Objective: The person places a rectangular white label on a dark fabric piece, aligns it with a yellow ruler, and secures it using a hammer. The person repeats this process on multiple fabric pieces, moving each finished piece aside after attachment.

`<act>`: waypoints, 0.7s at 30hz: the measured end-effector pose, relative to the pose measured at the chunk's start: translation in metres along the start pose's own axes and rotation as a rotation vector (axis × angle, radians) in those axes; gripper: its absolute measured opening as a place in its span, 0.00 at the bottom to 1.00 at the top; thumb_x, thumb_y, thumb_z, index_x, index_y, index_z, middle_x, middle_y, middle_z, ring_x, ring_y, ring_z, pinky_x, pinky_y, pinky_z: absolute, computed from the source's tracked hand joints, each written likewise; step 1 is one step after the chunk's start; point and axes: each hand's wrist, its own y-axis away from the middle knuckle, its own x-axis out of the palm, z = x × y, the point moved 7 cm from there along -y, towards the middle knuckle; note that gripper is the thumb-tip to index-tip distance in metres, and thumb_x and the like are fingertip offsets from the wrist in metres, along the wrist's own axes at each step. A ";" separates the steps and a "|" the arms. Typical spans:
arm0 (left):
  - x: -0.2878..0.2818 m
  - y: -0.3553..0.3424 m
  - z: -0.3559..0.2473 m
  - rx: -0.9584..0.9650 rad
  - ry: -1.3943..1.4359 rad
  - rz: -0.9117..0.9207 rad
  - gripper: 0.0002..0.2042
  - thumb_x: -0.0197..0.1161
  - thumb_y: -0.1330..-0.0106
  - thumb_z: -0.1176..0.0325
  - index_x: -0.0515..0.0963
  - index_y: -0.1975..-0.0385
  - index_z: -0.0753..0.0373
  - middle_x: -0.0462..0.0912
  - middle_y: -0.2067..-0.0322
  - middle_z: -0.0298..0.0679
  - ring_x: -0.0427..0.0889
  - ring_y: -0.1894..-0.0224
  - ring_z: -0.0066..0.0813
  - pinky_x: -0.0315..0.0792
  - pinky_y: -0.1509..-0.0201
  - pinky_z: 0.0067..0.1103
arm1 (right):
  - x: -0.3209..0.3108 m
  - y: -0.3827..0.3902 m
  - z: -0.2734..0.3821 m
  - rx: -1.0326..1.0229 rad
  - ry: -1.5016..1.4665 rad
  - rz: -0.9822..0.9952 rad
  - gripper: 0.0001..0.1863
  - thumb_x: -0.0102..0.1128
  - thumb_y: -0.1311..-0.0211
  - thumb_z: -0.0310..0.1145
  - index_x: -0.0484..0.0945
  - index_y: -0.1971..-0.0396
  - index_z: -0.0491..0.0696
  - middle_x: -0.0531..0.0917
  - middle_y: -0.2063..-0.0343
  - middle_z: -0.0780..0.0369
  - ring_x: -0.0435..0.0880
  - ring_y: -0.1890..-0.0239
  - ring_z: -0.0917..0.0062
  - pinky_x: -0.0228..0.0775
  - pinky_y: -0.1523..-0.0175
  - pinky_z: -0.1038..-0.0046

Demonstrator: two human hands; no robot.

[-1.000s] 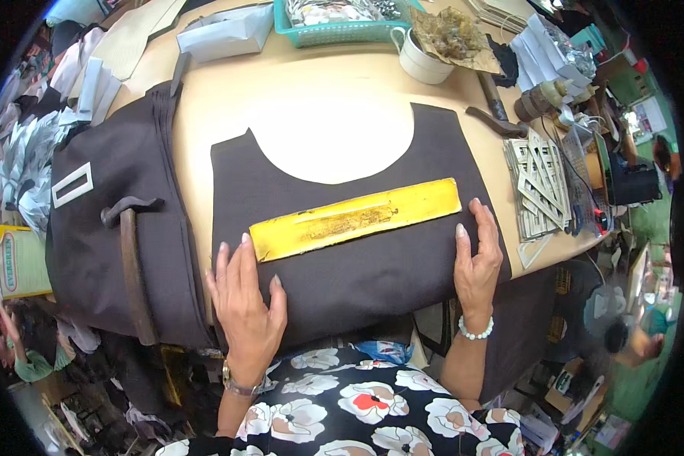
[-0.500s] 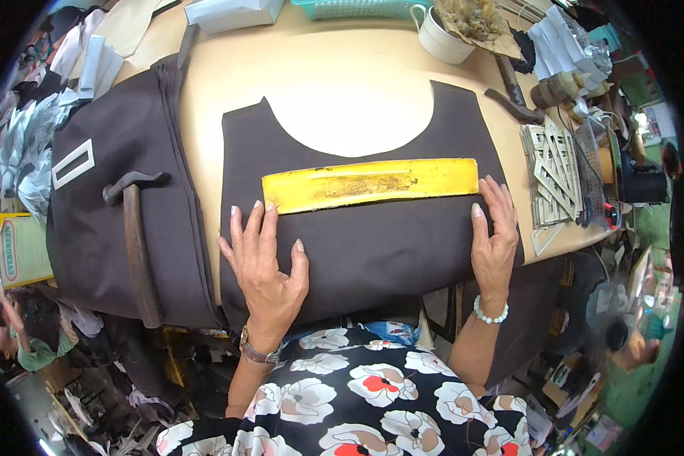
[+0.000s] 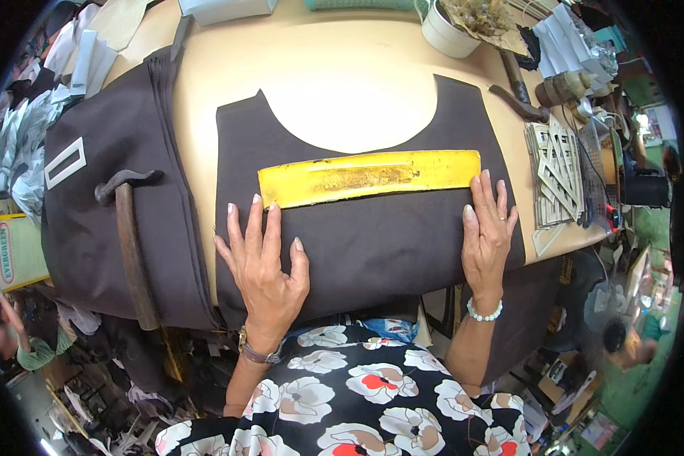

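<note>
A dark brown cut piece of cloth or leather [image 3: 357,251] with a scooped neckline lies flat on the table. Across it rests a yellow strip [image 3: 372,177] with worn, stained patches along its middle; its material is hard to tell. My left hand [image 3: 262,258] is spread on the dark piece, fingertips at the strip's lower left corner. On the other side my right hand [image 3: 488,235] lies with fingers stretched out, fingertips at the strip's lower right corner. Neither hand grips anything.
At left, a hammer [image 3: 134,251] and a white rectangular frame [image 3: 66,163] lie on stacked dark material [image 3: 91,251]. Cardboard templates [image 3: 552,175], another hammer [image 3: 518,102] and a white mug [image 3: 448,32] stand along the right. A light-coloured tabletop [image 3: 228,53] extends behind.
My right hand has shifted slightly left, its fingers now closer under the strip's right corner. My left hand stays nearly in place. The whole view has drifted a little.
</note>
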 end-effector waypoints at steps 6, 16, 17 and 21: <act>0.000 0.002 0.001 0.004 0.002 -0.002 0.25 0.58 0.44 0.69 0.71 0.44 0.66 0.65 0.38 0.47 0.52 0.32 0.56 0.42 0.36 0.60 | 0.000 0.001 -0.001 0.007 -0.010 -0.004 0.24 0.43 0.31 0.41 0.68 0.38 0.51 0.67 0.36 0.59 0.55 0.31 0.55 0.34 0.32 0.42; 0.002 0.001 0.001 0.004 0.006 -0.003 0.25 0.58 0.44 0.69 0.71 0.43 0.65 0.65 0.38 0.47 0.52 0.31 0.55 0.40 0.35 0.59 | 0.000 0.001 0.000 -0.009 0.027 -0.019 0.24 0.43 0.31 0.42 0.68 0.38 0.51 0.66 0.36 0.59 0.55 0.31 0.55 0.34 0.32 0.43; 0.001 0.002 0.002 0.002 0.002 -0.002 0.25 0.58 0.44 0.69 0.71 0.43 0.65 0.65 0.38 0.47 0.52 0.31 0.55 0.40 0.35 0.59 | 0.000 0.000 0.000 -0.011 0.026 -0.018 0.24 0.43 0.31 0.42 0.68 0.38 0.51 0.66 0.36 0.59 0.55 0.31 0.55 0.34 0.32 0.43; 0.002 0.001 0.001 -0.001 0.011 -0.007 0.25 0.58 0.44 0.69 0.71 0.43 0.65 0.65 0.38 0.48 0.51 0.31 0.55 0.40 0.35 0.59 | 0.001 0.001 -0.001 -0.004 0.032 -0.015 0.24 0.44 0.32 0.43 0.68 0.38 0.51 0.66 0.36 0.59 0.55 0.31 0.55 0.34 0.32 0.43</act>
